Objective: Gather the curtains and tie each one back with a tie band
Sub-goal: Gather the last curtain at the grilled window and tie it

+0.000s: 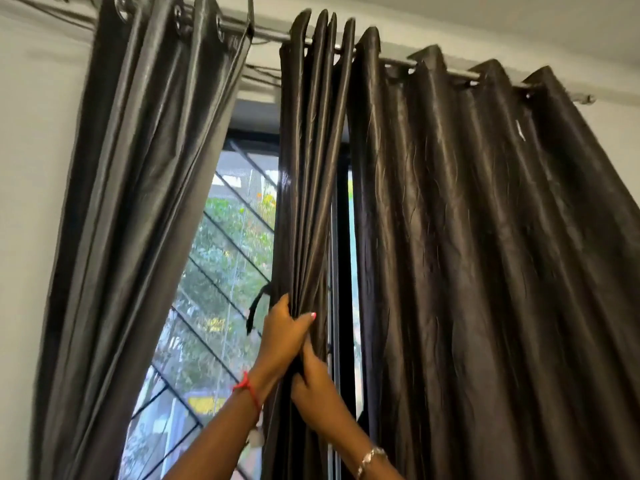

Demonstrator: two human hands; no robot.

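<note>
The left grip point(287, 327) and right grip point(315, 386) both clutch the bunched middle curtain point(308, 168) before the window point(225, 254), tie band point(257, 306) dangling just beside, unfastened, while the right curtain point(485, 237) hangs spread, and none looks tied yet.

Tie band point(255, 308) perhaps, half behind curtain point(304, 202)

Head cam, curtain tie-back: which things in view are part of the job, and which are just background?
Job:
- gathered middle curtain, held by left hand and right hand
- dark strip, likely the tie band
- left curtain
- spread right curtain

Background:
- curtain rod
- window grille
- red wrist thread
- silver bracelet
</note>
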